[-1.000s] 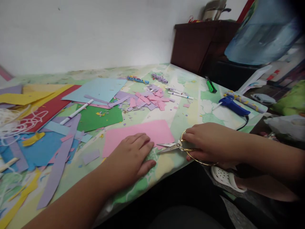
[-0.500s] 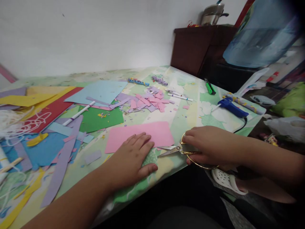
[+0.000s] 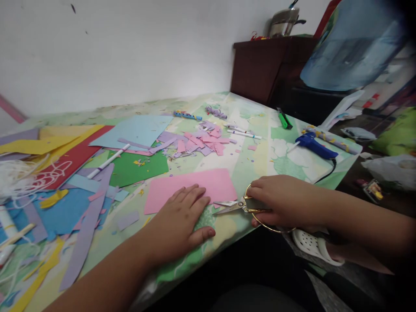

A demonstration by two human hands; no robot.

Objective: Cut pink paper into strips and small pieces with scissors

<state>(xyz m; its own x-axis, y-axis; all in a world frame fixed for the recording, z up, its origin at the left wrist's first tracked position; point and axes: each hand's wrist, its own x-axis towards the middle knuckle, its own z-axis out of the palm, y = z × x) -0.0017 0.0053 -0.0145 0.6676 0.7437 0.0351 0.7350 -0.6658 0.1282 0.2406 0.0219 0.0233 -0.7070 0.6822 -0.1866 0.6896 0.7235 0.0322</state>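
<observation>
Green tablecloth (image 3: pixel 255 167), scissors (image 3: pixel 241 204), wall (image 3: pixel 130 52), jug (image 3: pixel 351 47) (plastic, perhaps)

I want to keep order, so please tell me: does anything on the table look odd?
Yes: at left, thin white string lies tangled over a red paper sheet, not wound; beyond the pink rectangular paper, pink and purple paper scraps lie scattered.
</observation>
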